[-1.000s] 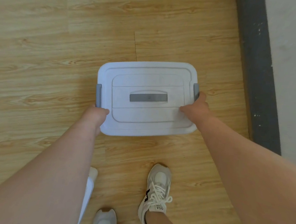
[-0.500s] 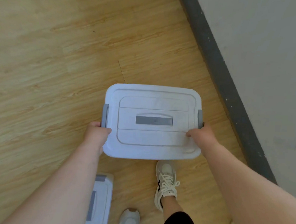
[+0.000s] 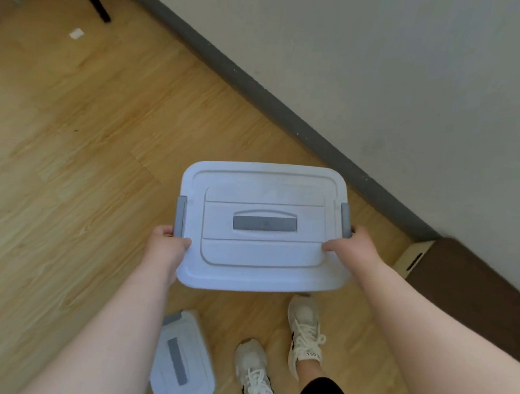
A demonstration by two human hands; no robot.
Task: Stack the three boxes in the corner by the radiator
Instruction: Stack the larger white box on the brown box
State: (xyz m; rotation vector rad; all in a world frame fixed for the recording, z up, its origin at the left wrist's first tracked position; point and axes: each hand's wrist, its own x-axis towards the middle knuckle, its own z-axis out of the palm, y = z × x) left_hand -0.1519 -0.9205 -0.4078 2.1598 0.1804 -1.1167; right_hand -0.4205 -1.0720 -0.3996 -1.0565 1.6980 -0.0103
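The lidded box [image 3: 261, 227], gripped at its ends by left hand [image 3: 166, 245] and right hand [image 3: 352, 249], is now carried nearer the wall [image 3: 384, 67]; stacking remains undone.

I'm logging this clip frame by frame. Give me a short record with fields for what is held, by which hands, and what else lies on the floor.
held item: white lidded box, carried level above the floor
left hand: grips the box's left side by the grey latch
right hand: grips the right side by the other latch
second box: on the floor by the left foot, lid on
third box: not in view
wall side: grey skirting board, brown item at the right
radiator: not in view
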